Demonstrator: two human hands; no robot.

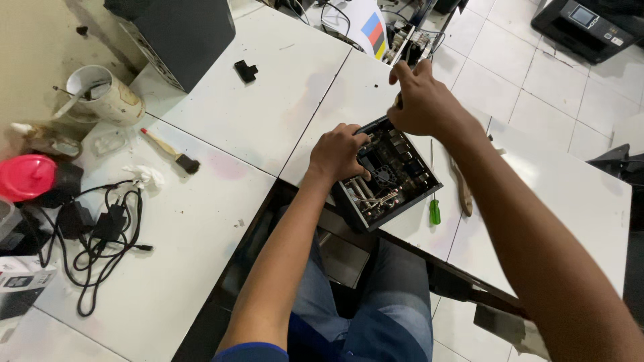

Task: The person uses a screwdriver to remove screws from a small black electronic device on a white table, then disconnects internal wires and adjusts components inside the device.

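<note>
Left hand (339,153): gripped the near-left edge of the open computer case (389,175).
Right hand (421,100): pinched a small tool at the case's far corner.
Case: lay on the white table (255,114), overhanging its edge.
Risk: a slip could probably gouge the circuit board.

Matt white smooth table (221,127); wooden-handled brush (171,152) at left; glossy green plastic screwdriver handle (435,212); open black metal computer case (392,177) at centre.

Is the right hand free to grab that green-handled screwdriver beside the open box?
Probably yes: the green-handled screwdriver lies uncovered on the table, just right of the open box. The right hand seems to pinch something small, though.
</note>
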